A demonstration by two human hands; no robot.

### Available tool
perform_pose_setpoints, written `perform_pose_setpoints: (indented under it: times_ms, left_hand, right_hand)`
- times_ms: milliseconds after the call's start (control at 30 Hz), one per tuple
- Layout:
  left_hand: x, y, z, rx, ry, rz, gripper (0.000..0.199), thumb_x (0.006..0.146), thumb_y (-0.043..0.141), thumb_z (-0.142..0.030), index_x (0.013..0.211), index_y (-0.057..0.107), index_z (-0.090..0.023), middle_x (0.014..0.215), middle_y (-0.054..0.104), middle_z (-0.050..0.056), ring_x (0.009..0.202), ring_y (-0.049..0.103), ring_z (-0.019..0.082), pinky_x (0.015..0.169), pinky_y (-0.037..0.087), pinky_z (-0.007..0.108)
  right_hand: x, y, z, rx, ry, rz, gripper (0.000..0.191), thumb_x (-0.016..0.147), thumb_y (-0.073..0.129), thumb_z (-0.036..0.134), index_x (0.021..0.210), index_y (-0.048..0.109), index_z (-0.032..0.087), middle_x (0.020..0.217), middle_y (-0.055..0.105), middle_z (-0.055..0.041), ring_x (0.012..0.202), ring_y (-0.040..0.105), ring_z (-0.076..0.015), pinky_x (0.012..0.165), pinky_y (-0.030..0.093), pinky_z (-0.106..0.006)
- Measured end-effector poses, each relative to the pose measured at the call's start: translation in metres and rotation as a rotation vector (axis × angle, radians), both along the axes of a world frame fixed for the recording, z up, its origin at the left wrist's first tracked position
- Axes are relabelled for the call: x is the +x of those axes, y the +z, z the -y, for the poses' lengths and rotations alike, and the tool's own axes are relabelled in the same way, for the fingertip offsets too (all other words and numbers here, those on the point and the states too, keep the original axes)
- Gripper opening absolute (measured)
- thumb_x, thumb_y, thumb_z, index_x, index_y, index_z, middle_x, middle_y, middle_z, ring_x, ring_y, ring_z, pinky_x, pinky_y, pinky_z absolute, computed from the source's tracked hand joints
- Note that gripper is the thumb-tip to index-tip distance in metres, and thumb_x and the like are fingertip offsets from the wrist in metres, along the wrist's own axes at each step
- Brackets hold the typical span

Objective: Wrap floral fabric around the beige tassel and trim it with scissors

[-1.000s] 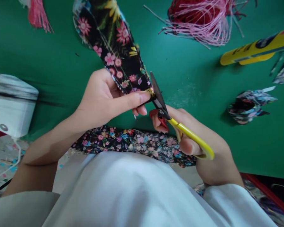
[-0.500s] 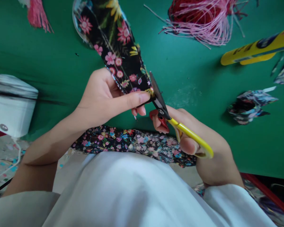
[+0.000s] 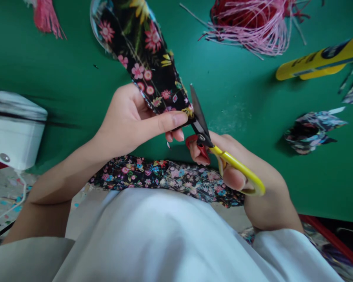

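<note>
L hand (image 3: 123, 121) pinches lower end of blk floral strip (image 3: 155, 74), thumb on top; rest of strip runs up & away past the fingers. Strip: pink/yellow flwrs, pale stitch lines, rough-looking side edges. R hand (image 3: 228, 147) grips scissors (image 3: 202, 138), thumb thru yellow loop, dark blades at strip's lower R corner; contact can't tell. 2nd floral strip (image 3: 164, 176) below both hands, along tabletop (image 3: 253, 90) near edge. Room: green surface btwn R hand & pink strands (image 3: 253, 41) above; floral bundle (image 3: 304, 137) well R.
</note>
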State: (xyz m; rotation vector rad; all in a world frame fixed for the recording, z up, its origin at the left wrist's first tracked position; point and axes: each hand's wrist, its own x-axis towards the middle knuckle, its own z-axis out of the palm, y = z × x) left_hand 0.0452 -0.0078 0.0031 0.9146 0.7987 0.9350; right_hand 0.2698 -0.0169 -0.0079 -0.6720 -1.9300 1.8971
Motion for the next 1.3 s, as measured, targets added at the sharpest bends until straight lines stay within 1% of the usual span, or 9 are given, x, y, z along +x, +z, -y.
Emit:
perform_pose_setpoints:
  times_ms: [133, 233, 500, 600, 733, 867, 1067, 1200, 1300]
  left_hand:
    - [0.0011, 0.0028, -0.0012, 0.023, 0.012, -0.049, 0.006, 0.081, 0.071, -0.013, 0.076, 0.071, -0.015, 0.067, 0.071, -0.004, 0.060, 0.069, 0.008, 0.053, 0.057, 0.015]
    - [0.0023, 0.0036, -0.0025, 0.021, 0.026, -0.079, 0.008, 0.080, 0.073, -0.018, 0.073, 0.069, -0.015, 0.065, 0.069, -0.005, 0.058, 0.068, 0.008, 0.050, 0.055, 0.015]
    - [0.0028, 0.0027, -0.0030, 0.054, 0.030, -0.031, 0.010, 0.080, 0.074, -0.019, 0.073, 0.068, -0.014, 0.065, 0.070, -0.004, 0.056, 0.067, 0.007, 0.048, 0.053, 0.015]
    - [0.0022, 0.0073, -0.0016, -0.054, 0.019, -0.087, 0.012, 0.079, 0.075, -0.021, 0.074, 0.067, -0.014, 0.067, 0.069, -0.003, 0.061, 0.068, 0.007, 0.055, 0.056, 0.017]
    - [0.0011, 0.0064, -0.0013, -0.035, 0.012, -0.081, 0.007, 0.080, 0.074, -0.018, 0.076, 0.068, -0.015, 0.069, 0.070, -0.003, 0.061, 0.068, 0.007, 0.055, 0.056, 0.017]
    - [0.0018, 0.0024, -0.0014, 0.044, 0.042, -0.058, 0.008, 0.076, 0.077, -0.014, 0.072, 0.069, -0.015, 0.065, 0.070, -0.005, 0.055, 0.067, 0.007, 0.048, 0.054, 0.015]
    - [0.0030, 0.0038, 0.0009, -0.026, 0.058, -0.062, 0.011, 0.078, 0.072, -0.007, 0.074, 0.072, -0.017, 0.065, 0.070, -0.004, 0.057, 0.068, 0.008, 0.052, 0.056, 0.015]
    - [0.0027, 0.0036, 0.0006, -0.003, 0.073, -0.023, 0.008, 0.077, 0.075, -0.011, 0.074, 0.071, -0.017, 0.067, 0.071, -0.004, 0.057, 0.069, 0.008, 0.051, 0.056, 0.015]
    - [0.0025, 0.0062, 0.0003, -0.036, 0.068, -0.046, 0.008, 0.077, 0.075, -0.014, 0.073, 0.069, -0.016, 0.068, 0.070, -0.004, 0.059, 0.068, 0.008, 0.053, 0.057, 0.016]
  right_hand:
    - [0.0005, -0.0001, -0.0003, 0.019, 0.011, 0.004, 0.060, 0.084, 0.031, 0.080, 0.086, 0.039, 0.020, 0.071, 0.045, 0.0039, 0.056, 0.033, -0.0061, 0.048, 0.029, -0.021]
    - [0.0011, -0.0001, -0.0003, 0.018, 0.005, -0.001, 0.061, 0.084, 0.032, 0.080, 0.086, 0.040, 0.020, 0.071, 0.045, 0.0041, 0.055, 0.033, -0.0060, 0.048, 0.029, -0.021]
    - [0.0010, 0.0006, -0.0006, 0.014, -0.001, 0.006, 0.062, 0.083, 0.032, 0.081, 0.085, 0.041, 0.019, 0.070, 0.046, 0.0045, 0.054, 0.033, -0.0047, 0.048, 0.029, -0.020]
    - [0.0011, 0.0002, -0.0005, 0.029, 0.005, 0.012, 0.062, 0.084, 0.032, 0.080, 0.085, 0.042, 0.019, 0.071, 0.047, 0.0041, 0.054, 0.035, -0.0050, 0.048, 0.030, -0.020]
    - [0.0010, 0.0003, -0.0003, 0.037, 0.001, 0.001, 0.060, 0.085, 0.033, 0.079, 0.085, 0.041, 0.020, 0.070, 0.046, 0.0046, 0.053, 0.034, -0.0050, 0.048, 0.030, -0.020]
    - [0.0002, 0.0006, -0.0009, 0.027, 0.011, 0.012, 0.060, 0.085, 0.033, 0.079, 0.085, 0.042, 0.019, 0.069, 0.047, 0.0046, 0.053, 0.036, -0.0051, 0.048, 0.030, -0.020]
    - [-0.0004, -0.0005, -0.0010, 0.070, 0.011, 0.037, 0.061, 0.085, 0.031, 0.079, 0.084, 0.042, 0.019, 0.068, 0.046, 0.0052, 0.053, 0.035, -0.0048, 0.047, 0.030, -0.019]
    - [-0.0006, 0.0007, -0.0011, 0.068, 0.003, 0.038, 0.061, 0.085, 0.031, 0.079, 0.084, 0.042, 0.019, 0.068, 0.046, 0.0052, 0.052, 0.035, -0.0046, 0.046, 0.030, -0.020]
    - [-0.0001, 0.0017, -0.0015, 0.069, 0.006, 0.027, 0.060, 0.086, 0.031, 0.078, 0.083, 0.043, 0.019, 0.068, 0.045, 0.0050, 0.052, 0.034, -0.0042, 0.047, 0.030, -0.019]
